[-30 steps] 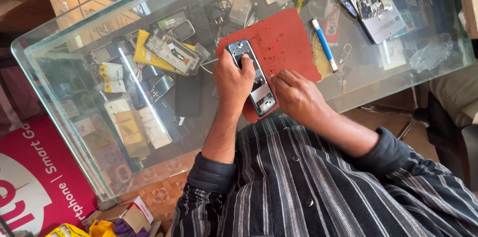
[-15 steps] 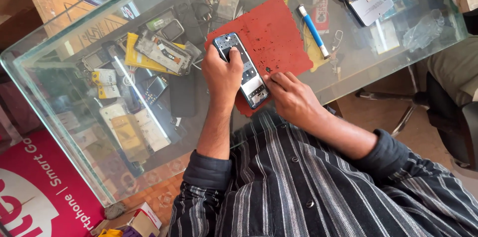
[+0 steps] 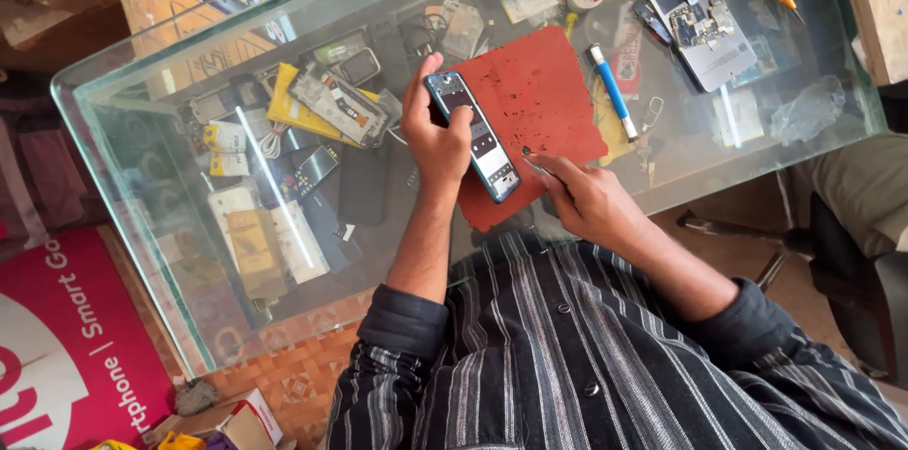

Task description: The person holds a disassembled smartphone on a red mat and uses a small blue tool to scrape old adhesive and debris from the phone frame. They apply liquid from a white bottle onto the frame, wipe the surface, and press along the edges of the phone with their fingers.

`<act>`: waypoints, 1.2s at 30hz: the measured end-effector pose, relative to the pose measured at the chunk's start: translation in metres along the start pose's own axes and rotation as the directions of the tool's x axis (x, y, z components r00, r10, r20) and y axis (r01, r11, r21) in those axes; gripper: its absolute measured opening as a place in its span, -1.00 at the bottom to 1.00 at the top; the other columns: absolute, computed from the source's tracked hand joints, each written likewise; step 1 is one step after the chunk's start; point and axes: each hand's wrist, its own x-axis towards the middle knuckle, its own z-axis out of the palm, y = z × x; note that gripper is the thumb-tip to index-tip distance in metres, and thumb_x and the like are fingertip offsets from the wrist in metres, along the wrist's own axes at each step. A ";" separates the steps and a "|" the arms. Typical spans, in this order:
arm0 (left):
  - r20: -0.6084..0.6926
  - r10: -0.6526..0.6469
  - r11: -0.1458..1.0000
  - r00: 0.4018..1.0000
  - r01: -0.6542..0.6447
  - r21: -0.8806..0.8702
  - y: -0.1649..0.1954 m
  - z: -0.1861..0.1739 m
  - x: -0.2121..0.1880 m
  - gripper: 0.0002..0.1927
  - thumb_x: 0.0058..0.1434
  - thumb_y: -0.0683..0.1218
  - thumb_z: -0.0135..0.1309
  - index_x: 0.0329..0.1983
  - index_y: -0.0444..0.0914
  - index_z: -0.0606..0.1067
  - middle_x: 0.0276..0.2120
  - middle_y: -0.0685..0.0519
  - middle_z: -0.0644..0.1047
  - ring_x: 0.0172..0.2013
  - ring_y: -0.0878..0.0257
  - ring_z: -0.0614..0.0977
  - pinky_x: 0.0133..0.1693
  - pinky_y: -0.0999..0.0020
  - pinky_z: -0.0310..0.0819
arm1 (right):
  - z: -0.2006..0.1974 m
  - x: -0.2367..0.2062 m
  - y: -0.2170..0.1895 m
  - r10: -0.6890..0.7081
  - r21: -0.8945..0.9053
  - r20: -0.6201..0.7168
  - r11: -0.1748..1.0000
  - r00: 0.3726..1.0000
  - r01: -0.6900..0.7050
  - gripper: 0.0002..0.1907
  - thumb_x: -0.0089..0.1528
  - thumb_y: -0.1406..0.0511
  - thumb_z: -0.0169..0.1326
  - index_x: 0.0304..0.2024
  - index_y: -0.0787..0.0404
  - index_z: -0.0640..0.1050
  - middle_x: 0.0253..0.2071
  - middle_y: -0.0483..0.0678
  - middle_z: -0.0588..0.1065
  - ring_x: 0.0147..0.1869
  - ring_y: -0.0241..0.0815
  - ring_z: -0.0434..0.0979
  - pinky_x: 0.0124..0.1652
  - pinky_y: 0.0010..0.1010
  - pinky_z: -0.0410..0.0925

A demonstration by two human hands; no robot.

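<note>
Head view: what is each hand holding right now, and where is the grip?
Left hand grips the opened phone around its long edges. Right hand pinches a thin tool, seemingly tweezers, near the tip.

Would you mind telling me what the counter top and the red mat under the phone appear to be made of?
The counter top looks like clear glass: greenish edges, parts visible beneath, streaks of glare. The red mat seems matte rubber or silicone, though that is uncertain: flat, dull, no shine, specks on it.
</note>
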 end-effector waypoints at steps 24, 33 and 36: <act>-0.029 0.032 0.959 0.999 -0.039 -0.279 -0.001 0.008 -0.008 -0.21 0.11 -0.44 -0.10 0.50 -0.39 0.24 0.18 -0.08 0.50 0.17 0.23 0.54 0.21 0.33 0.50 | 0.007 -0.016 -0.003 -0.067 -0.138 -0.019 0.988 0.998 0.063 -0.52 0.16 0.47 0.09 0.16 0.20 0.58 -0.49 0.03 0.48 -0.44 0.04 0.54 -0.43 -0.16 0.38; -0.013 0.034 0.957 0.999 -0.036 -0.288 -0.001 0.007 -0.008 -0.20 0.10 -0.44 -0.14 0.51 -0.42 0.20 0.30 -0.19 0.47 0.35 0.08 0.51 0.41 0.20 0.39 | 0.005 -0.013 -0.007 -0.035 -0.151 0.012 0.988 0.999 0.037 -0.52 0.16 0.45 0.09 0.16 0.22 0.57 -0.49 0.08 0.48 -0.44 0.11 0.53 -0.40 -0.12 0.40; -0.008 0.033 0.960 0.999 -0.034 -0.277 0.000 0.005 -0.008 -0.21 0.11 -0.44 -0.13 0.51 -0.43 0.20 0.32 -0.21 0.46 0.35 0.03 0.52 0.41 0.17 0.39 | 0.007 -0.013 -0.006 -0.036 -0.166 0.033 0.985 0.999 0.041 -0.53 0.16 0.46 0.09 0.15 0.22 0.57 -0.49 0.06 0.49 -0.44 0.09 0.54 -0.41 -0.12 0.39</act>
